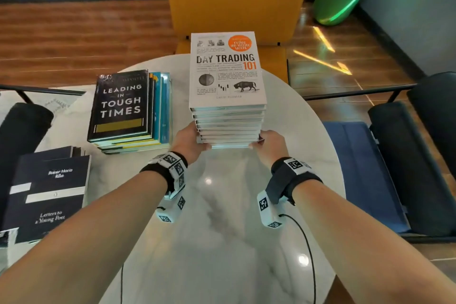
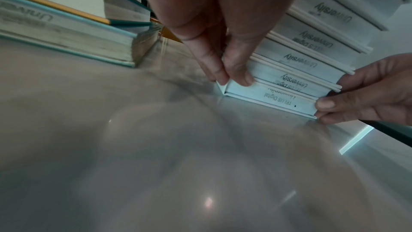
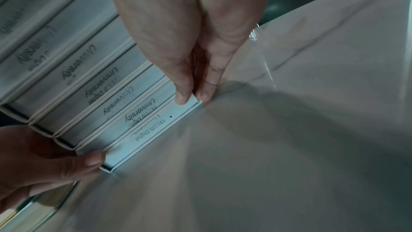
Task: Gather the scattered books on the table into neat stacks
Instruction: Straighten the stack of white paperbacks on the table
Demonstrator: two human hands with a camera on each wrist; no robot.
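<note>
Tall white book stack (image 1: 228, 116) upright mid-table, dark-topped stack (image 1: 128, 111) beside

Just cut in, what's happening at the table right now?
A person is squaring up the tall white stack topped by Day Trading 101. The left hand and right hand pinch the bottom book's near corners on the marble table. Two other stacks sit left: Leading in Tough Times and Letters to a Young Poet.

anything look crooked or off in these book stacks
Yes. The tall white stack held by the left hand and right hand is stepped, its lower books sitting out of line. The stack under the black book fans out sideways. No damage or spills visible.
</note>
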